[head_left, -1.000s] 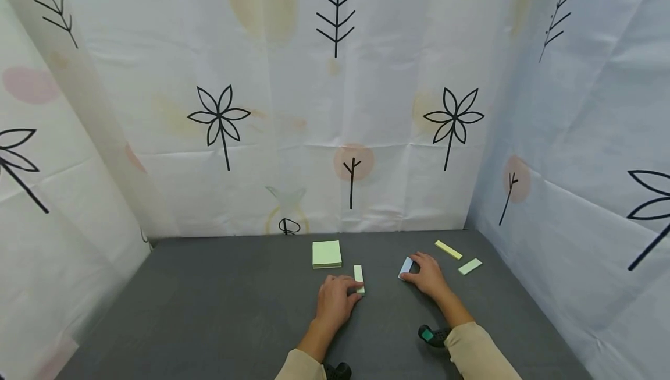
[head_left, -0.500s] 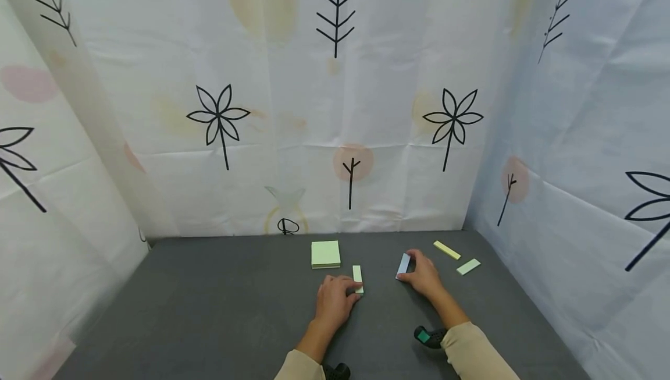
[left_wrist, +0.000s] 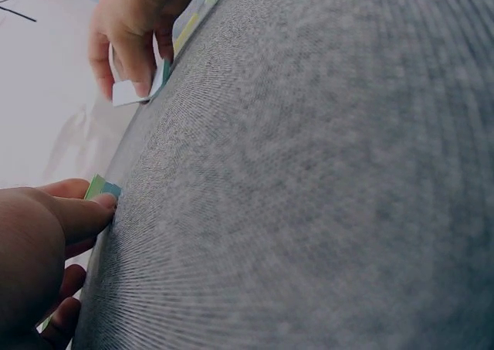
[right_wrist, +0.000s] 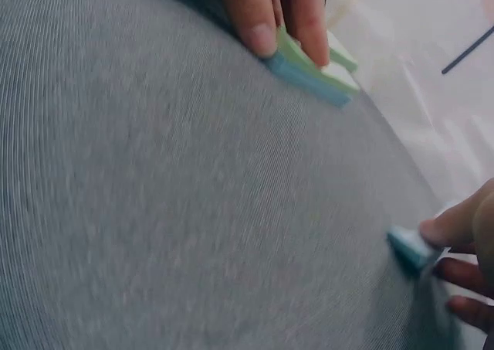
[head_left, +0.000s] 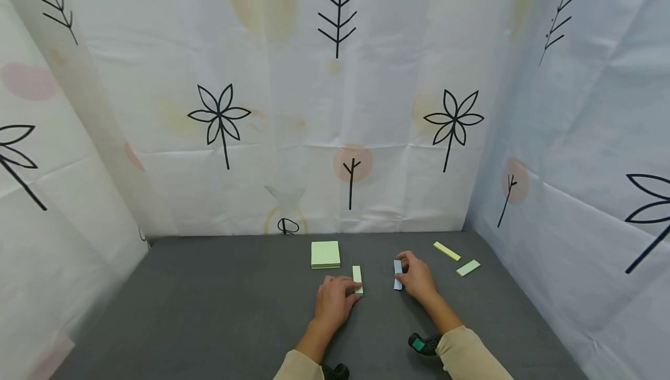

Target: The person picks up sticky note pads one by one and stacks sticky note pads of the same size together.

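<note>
- a person sits at a dark grey table (head_left: 209, 304) boxed in by white cloth walls (head_left: 293, 106) printed with black leaf and flower outlines; both forearms, in beige sleeves, reach forward from the bottom edge.
- the left hand (head_left: 333, 301) lies on the table with its fingers curled, the fingertips pressing on the near end of a narrow green pad (head_left: 357, 279) that lies flat and points away from the person. the left wrist view shows a fingertip (left_wrist: 99, 208) laid over the pad's edge — more a pin than a pinch.
- the right hand (head_left: 414, 277) sits just to the right, near the left hand but not touching it. its thumb and fingers pinch a narrow pale blue pad (head_left: 398, 274) by its long edge; the pad's near end touches the table, and whether the far end is lifted i cannot tell.
- the two narrow pads lie roughly parallel with a strip of bare table between them.
- just beyond the green pad, a square green pad (head_left: 325, 254) lies flat.
- to the right of the right hand, near the side wall — a yellow strip (head_left: 446, 251) and a light green strip (head_left: 468, 267), each lying at an angle.
</note>
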`<state>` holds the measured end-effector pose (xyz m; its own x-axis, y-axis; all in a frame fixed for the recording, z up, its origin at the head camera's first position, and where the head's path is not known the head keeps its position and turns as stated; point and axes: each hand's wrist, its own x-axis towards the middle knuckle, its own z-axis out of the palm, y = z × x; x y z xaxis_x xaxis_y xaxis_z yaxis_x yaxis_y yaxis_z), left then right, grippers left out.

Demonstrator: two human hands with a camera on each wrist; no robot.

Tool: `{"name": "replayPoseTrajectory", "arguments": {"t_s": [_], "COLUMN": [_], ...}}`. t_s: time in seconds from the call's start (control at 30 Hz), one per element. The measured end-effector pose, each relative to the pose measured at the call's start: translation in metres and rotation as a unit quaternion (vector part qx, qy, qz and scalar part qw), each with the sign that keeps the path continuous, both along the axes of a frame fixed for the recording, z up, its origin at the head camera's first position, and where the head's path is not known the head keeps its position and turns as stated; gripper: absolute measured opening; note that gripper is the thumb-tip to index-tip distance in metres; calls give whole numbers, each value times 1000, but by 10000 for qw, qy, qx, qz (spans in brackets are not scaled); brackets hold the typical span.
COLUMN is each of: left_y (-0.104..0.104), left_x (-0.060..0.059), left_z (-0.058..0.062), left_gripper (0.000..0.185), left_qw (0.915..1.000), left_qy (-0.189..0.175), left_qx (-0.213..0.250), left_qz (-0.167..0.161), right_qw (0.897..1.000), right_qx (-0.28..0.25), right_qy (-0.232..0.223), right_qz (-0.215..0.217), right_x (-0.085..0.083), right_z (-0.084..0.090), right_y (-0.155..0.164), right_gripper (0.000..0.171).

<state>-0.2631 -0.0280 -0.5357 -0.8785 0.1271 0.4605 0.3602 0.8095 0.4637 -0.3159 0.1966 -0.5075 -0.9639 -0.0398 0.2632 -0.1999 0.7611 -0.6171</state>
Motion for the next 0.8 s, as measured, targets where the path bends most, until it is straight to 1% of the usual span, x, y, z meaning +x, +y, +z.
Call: {"name": "replayPoseTrajectory", "arguments": {"t_s": [0.07,0.17,0.33,0.53,0.7,0.8], "left_y": [0,0,0,0,1,1], "left_x": [0,0,1,1,0,0], "left_z": [0,0,0,1,1,1], "left_gripper": [22,23,24,23,23,22], "left_qw": [10000,10000,10000,9999,10000,10000], "left_qy": [14,50,64,92,83,52], "left_qx": [-18,2,72,42,40,36], "left_qz": [12,17,15,-15,8,33], "right_qw": [9999,9995,9985,9974,9968,9961], "right_qx": [86,165,221,11,-123,-337], "right_qy": [28,-70,-251,-336,-442,-543], "right_qz": [117,250,432,636,652,613], "right_x": [2,4,4,1,-1,-3], "right_z": [2,7,13,17,18,20], "right_y": [-3,-8,-16,-25,-30,-35], "right_gripper": [32,25,20,19,18,19]}}
